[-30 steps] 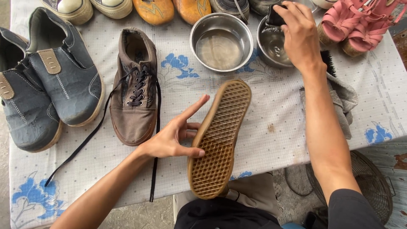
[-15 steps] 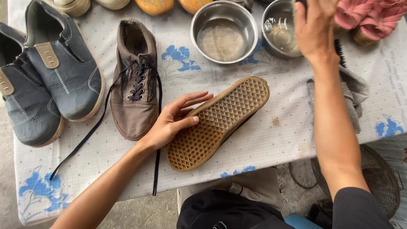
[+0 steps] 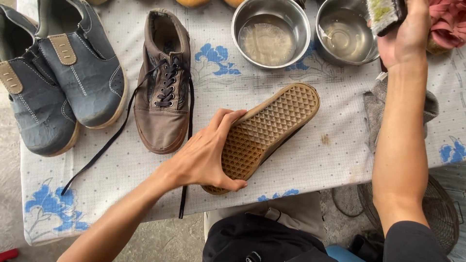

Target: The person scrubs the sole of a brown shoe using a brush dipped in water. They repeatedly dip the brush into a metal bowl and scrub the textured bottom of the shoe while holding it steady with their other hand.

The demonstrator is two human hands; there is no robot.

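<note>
The left hand (image 3: 204, 157) grips a brown canvas sneaker turned sole-up (image 3: 264, 131), its tan waffle-patterned rubber sole facing the camera; the thumb curls round the heel end and the fingers (image 3: 228, 119) press together along the sole's edge, steadying it on the worktop (image 3: 335, 150), which is covered by a white cloth with blue flowers. The right hand (image 3: 405, 36) is raised above the far right corner, fingers closed round a scrub brush with pale, wet-looking bristles (image 3: 383, 12), just beside a steel bowl of clear water (image 3: 344, 34). A second steel bowl of cloudy, soapy water (image 3: 270, 36) stands to its left. The matching brown laced sneaker (image 3: 162, 82) sits upright beside the left hand, and a pair of blue-grey slip-on shoes (image 3: 53, 77) lies further left. By the look of it, the work is at the stage between wetting the brush and scrubbing; bringing the bristles down onto the sole would call for a firm hold at the heel.
</note>
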